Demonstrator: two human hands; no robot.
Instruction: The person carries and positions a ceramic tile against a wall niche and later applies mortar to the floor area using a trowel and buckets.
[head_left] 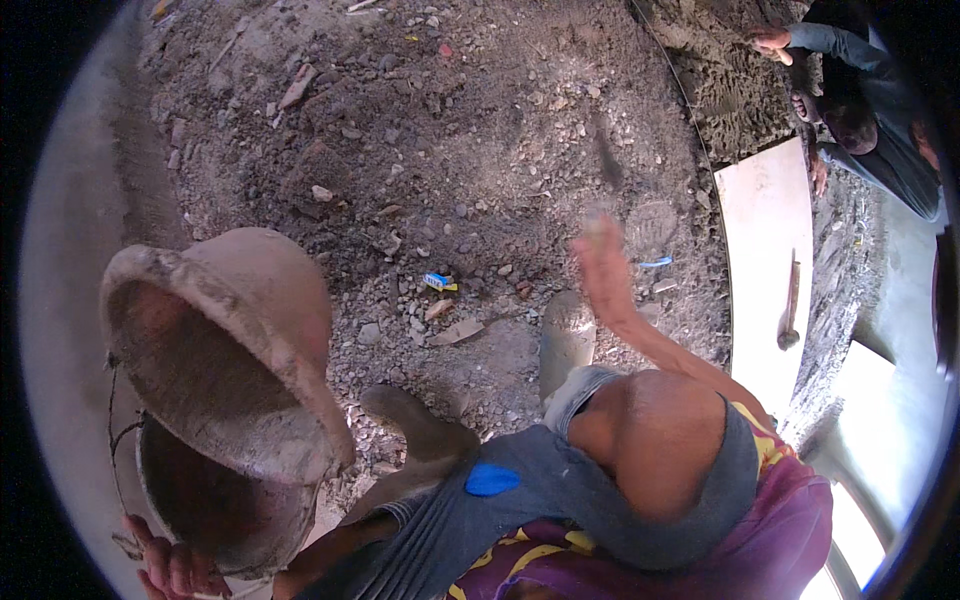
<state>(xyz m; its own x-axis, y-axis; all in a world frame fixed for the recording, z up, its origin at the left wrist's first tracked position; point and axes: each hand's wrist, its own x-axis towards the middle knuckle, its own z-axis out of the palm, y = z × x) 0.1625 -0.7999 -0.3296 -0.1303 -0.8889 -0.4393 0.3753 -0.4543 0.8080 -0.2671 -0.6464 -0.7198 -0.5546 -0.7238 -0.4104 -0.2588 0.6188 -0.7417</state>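
Two mud-caked buckets stand together at the left. The upper bucket (285, 275) is tilted with its mouth facing down and left, partly over the darker lower bucket (230, 515). A thin wire handle (116, 450) runs down beside them. My left hand (175, 568), cut by the lower edge, has its fingers curled around the handle by the lower bucket. My right hand (605, 270) reaches out over the rubble, smeared by motion. Whether anything is in its fingers cannot be made out. A dark blurred streak (608, 155) shows beyond it.
Stony, uneven ground (470, 150) spreads ahead, with a blue-and-yellow wrapper (438, 282) on it. My boots (420, 425) stand amid the gravel. A pale board (765, 240) with a long-handled tool (791, 310) lies right. Another person (865, 110) crouches at the upper right. A wall (75, 260) rises left.
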